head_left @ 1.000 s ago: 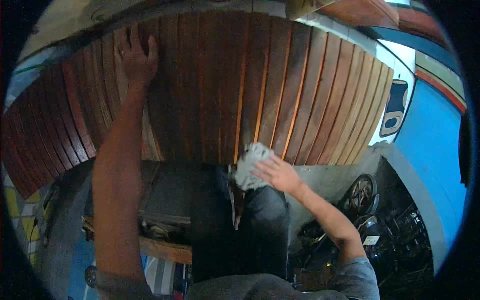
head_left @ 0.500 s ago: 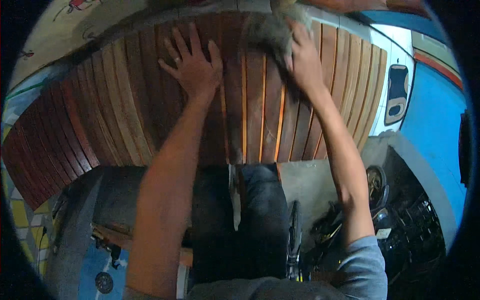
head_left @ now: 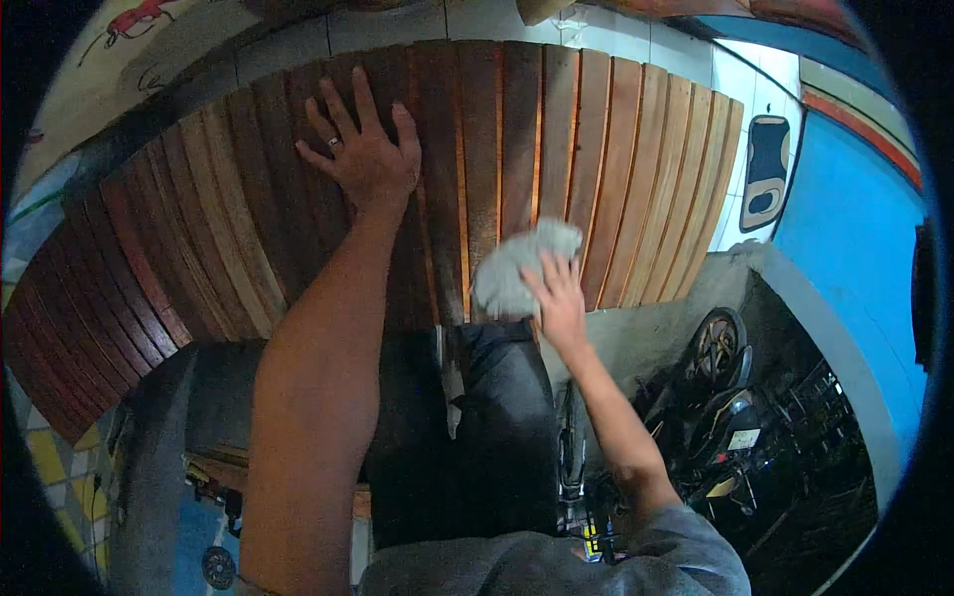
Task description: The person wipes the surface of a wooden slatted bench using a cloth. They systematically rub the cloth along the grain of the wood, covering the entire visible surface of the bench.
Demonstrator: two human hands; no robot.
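Wooden slats [head_left: 481,149]: laid side by side, near ends at dark trousers [head_left: 492,437]; layout apparently keeps faces within reach. Left hand [head_left: 373,164]: flat on slats, fingers spread, likely bracing them. Grey cloth [head_left: 502,283]: on slats, toward near ends. Right hand [head_left: 561,308]: over cloth, fingers extended, seemingly pressing; pinch cannot be told, blurred. Ring [head_left: 336,144]: on left-hand finger.

On a long row of brown wooden slats [head_left: 482,159], the bare left hand [head_left: 373,167] lies spread near the far edge; nearer the row's front edge, the bare right hand [head_left: 562,303] partly covers a crumpled pale-grey cloth [head_left: 505,280].
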